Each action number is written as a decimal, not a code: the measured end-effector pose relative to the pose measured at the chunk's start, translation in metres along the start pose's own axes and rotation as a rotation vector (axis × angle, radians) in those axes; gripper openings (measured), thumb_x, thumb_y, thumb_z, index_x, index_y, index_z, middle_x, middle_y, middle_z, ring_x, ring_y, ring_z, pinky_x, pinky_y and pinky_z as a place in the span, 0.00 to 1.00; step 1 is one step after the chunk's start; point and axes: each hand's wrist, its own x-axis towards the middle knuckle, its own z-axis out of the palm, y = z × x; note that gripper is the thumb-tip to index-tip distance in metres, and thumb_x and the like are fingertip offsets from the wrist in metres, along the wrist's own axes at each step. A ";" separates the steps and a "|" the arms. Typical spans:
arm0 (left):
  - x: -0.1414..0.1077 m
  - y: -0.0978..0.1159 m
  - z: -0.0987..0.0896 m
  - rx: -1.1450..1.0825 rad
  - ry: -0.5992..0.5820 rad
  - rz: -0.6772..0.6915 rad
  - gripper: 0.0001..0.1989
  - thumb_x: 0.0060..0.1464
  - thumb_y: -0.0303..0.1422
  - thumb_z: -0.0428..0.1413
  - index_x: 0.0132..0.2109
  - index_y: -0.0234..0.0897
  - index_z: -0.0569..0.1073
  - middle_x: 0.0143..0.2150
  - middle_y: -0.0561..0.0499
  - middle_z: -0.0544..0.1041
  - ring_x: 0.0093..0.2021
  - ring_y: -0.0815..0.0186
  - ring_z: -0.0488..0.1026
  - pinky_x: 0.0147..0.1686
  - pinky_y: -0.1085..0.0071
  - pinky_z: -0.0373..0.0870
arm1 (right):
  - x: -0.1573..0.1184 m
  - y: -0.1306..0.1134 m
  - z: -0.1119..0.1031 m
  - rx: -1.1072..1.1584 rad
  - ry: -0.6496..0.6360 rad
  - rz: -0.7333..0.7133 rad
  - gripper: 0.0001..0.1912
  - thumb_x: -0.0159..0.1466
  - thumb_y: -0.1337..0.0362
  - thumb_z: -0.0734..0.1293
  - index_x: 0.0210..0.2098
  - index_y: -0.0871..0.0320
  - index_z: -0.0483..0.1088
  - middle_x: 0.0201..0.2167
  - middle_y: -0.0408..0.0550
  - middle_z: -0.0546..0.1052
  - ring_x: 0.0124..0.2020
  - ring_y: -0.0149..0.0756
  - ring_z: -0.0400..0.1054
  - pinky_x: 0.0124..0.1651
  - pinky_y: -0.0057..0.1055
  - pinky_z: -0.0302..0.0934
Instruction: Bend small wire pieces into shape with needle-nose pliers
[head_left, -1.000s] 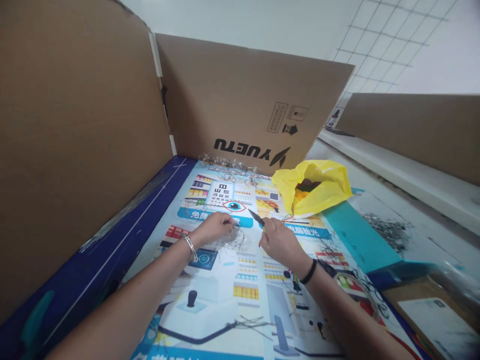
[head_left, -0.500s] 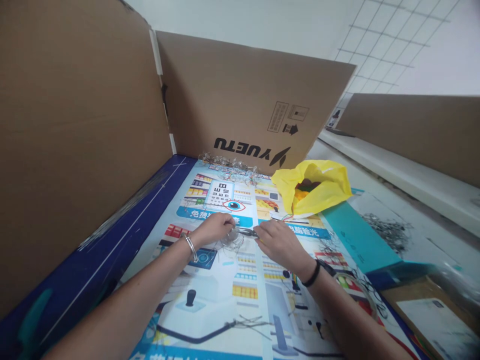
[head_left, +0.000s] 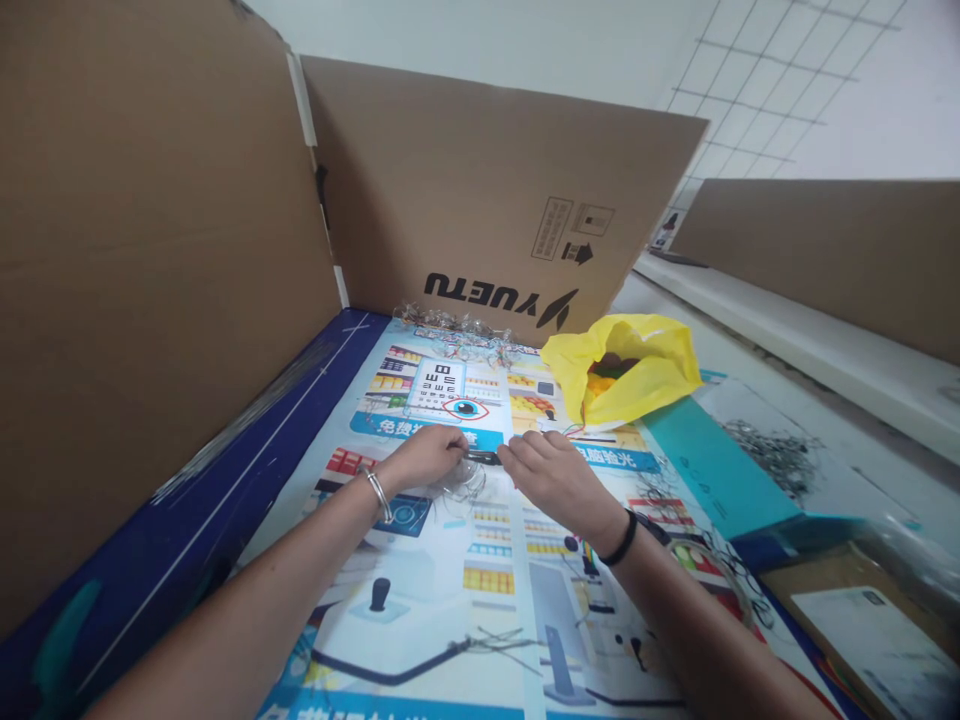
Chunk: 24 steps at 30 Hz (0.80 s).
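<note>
My left hand (head_left: 435, 455), with a silver bangle at the wrist, is closed in a pinch over the printed sheet (head_left: 420, 590); clear, thin wire-like strands (head_left: 466, 482) hang beneath its fingertips. My right hand (head_left: 541, 470), a black band on its wrist, is closed around a slim dark tool (head_left: 484, 457) whose tip points left to the left fingertips. What exactly the left fingers pinch is too small to tell. Just beyond the right hand lies a yellow bag (head_left: 660, 370), open, with dark and orange items inside.
Cardboard panels (head_left: 480, 180) stand at the back and left. Tangled clear strands (head_left: 457, 330) lie along the back panel's foot. Several thin wires (head_left: 499, 643) rest on the near part of the sheet. At right are a dark wire heap (head_left: 772, 460) and a plastic-wrapped package (head_left: 870, 620).
My right hand has moved slightly left, nearer the left hand, and less of the tool shows between them. The whole view has shifted a little.
</note>
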 end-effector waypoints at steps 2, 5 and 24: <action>0.000 0.001 0.000 0.007 -0.010 0.008 0.11 0.45 0.28 0.45 0.28 0.36 0.73 0.27 0.53 0.74 0.29 0.68 0.67 0.29 0.75 0.58 | 0.000 0.000 -0.001 -0.008 -0.012 -0.004 0.11 0.65 0.68 0.54 0.43 0.59 0.64 0.36 0.50 0.70 0.37 0.37 0.58 0.36 0.36 0.48; 0.000 0.000 0.000 0.011 -0.024 0.032 0.11 0.45 0.27 0.45 0.28 0.36 0.73 0.26 0.53 0.73 0.28 0.68 0.66 0.28 0.74 0.58 | -0.001 0.000 -0.001 -0.008 -0.019 -0.002 0.09 0.65 0.68 0.55 0.42 0.59 0.64 0.35 0.49 0.70 0.36 0.37 0.58 0.36 0.36 0.48; 0.000 0.001 0.000 0.047 -0.054 0.057 0.11 0.46 0.28 0.44 0.29 0.36 0.72 0.28 0.53 0.74 0.29 0.68 0.67 0.29 0.75 0.59 | -0.002 0.001 0.002 0.015 -0.014 0.025 0.06 0.64 0.68 0.58 0.39 0.59 0.65 0.31 0.47 0.68 0.34 0.36 0.56 0.34 0.35 0.45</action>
